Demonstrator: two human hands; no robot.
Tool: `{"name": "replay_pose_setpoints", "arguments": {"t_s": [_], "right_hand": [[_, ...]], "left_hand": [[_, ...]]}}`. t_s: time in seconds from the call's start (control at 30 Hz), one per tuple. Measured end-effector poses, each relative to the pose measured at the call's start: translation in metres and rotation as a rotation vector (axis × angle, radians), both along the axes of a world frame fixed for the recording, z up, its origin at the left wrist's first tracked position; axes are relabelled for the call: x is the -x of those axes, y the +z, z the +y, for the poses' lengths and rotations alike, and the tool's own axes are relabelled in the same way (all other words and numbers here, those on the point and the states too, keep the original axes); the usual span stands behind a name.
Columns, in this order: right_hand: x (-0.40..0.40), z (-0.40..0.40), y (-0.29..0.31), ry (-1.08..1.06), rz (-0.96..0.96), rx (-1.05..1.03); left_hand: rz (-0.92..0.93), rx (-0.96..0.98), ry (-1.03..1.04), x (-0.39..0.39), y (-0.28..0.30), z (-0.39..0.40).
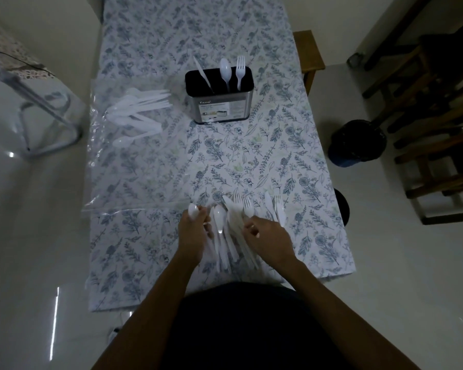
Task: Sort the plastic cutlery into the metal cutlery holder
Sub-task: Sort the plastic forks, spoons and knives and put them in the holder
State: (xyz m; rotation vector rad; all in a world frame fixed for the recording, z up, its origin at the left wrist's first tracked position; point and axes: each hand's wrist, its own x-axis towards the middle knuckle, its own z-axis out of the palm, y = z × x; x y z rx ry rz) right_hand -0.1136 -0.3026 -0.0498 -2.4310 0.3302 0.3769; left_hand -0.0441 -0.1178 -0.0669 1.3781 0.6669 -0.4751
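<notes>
Here, low in the centre of the frame, both hands work at a loose pile of white plastic cutlery (234,231) lying on the floral tablecloth (292,161); the pieces run roughly lengthwise away from the person, heads pointing up the frame. The left hand (193,236) has its fingers curled round a spoon (193,210), whose bowl sticks out above the knuckles. The right hand (267,237) is curled over the pile's right part and seems to pinch a handle, though which piece I cannot tell. Straight up the frame from the hands, well apart from them, stands the metal cutlery holder (219,102), already carrying a knife (202,73), a spoon and a fork (240,70), upright or leaning. It sits slightly left of centre, so the left hand looks a little nearer. At the middle left, a second heap of cutlery (139,108) lies on a clear plastic sheet (134,182); in the dim light its pieces blur together.
</notes>
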Motion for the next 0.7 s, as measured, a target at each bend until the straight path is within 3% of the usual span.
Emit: {"name": "replay_pose_setpoints", "arguments": {"t_s": [0.2,0.5,0.7], "right_hand": [[-0.002,0.019,-0.008,0.185,0.060,0.056],[-0.005,0.018,-0.009,0.099,0.042,0.141],[-0.006,0.044,-0.012,0.257,-0.006,0.248]], "left_hand": [[-0.024,-0.045,0.043,0.000,0.007,0.033],[-0.016,-0.048,0.038,0.017,0.011,0.041],[-0.023,-0.057,0.031,0.019,0.012,0.038]]}}
